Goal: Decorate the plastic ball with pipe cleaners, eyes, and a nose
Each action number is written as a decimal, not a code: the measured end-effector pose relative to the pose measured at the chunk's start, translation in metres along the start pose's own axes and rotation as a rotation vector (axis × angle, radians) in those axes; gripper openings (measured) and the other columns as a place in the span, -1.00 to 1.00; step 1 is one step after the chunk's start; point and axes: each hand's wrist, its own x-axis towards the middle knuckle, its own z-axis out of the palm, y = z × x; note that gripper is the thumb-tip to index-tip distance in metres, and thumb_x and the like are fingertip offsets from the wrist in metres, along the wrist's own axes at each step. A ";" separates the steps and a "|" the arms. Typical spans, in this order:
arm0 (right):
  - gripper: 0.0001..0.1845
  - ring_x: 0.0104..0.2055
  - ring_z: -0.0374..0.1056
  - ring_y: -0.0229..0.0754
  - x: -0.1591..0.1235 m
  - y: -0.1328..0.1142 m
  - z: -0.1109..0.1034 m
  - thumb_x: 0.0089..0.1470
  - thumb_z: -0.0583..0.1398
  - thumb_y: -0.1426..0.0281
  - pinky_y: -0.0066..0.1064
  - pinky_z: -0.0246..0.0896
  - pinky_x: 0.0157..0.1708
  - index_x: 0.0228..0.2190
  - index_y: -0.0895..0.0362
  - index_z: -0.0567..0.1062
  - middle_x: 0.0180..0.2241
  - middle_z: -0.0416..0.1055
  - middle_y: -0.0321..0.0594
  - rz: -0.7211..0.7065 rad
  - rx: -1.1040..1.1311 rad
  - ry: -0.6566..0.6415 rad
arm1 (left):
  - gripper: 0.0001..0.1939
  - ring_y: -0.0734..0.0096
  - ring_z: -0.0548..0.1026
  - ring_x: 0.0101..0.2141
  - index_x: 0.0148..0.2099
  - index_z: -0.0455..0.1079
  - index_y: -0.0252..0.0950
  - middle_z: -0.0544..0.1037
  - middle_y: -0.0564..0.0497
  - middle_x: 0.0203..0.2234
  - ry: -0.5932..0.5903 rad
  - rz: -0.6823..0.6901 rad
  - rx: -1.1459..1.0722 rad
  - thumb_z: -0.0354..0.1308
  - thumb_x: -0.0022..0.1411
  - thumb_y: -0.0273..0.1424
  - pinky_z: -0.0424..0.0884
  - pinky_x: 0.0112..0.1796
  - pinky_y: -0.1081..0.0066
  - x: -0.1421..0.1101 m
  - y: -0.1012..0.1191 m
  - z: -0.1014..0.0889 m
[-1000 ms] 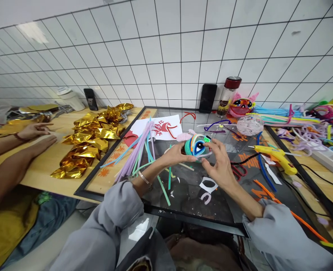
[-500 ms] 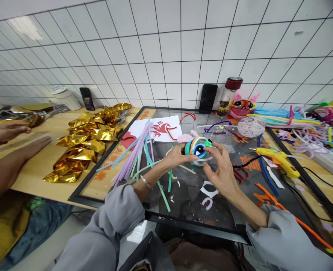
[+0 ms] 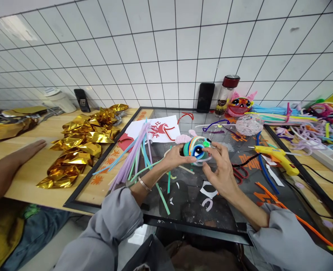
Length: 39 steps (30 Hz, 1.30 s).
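A pipe-cleaner craft [image 3: 193, 145] with coloured coils, a big blue-and-black eye, a small green piece and pink fuzzy ears is raised above the dark glass board. My left hand [image 3: 176, 157] grips it from the left, thumb along its lower edge. Fingers of my right hand [image 3: 219, 163] curve against its right side near the eye, the thumb lower down. Below lie a white paper scrap with a round hole [image 3: 208, 189] and a pale curved piece [image 3: 207, 204]. Red-handled scissors [image 3: 239, 175] rest beside my right wrist.
A yellow glue gun [image 3: 277, 157] and its cord lie at right. Loose pipe cleaners [image 3: 140, 150] and a printed paper [image 3: 166, 128] are left of centre. Behind stand a phone [image 3: 205, 98] and a glass bottle [image 3: 225, 96]. Gold foil [image 3: 76, 146] lies near a co-worker's hand [image 3: 34, 148].
My hands hold almost the same pose on the craft. The view has shifted slightly. One of the co-worker's two hands at far left has left the picture.
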 end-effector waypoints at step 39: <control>-0.68 0.17 0.30 0.12 -0.001 0.002 0.003 0.13 0.17 0.40 0.10 0.25 0.13 -0.06 0.05 0.52 0.07 0.25 0.00 0.029 0.099 0.057 | -0.43 0.12 0.58 -0.11 -0.03 0.52 -0.39 0.65 -0.12 -0.14 0.069 -0.020 -0.027 0.42 -0.06 -0.19 0.47 -0.08 0.29 -0.003 0.008 0.006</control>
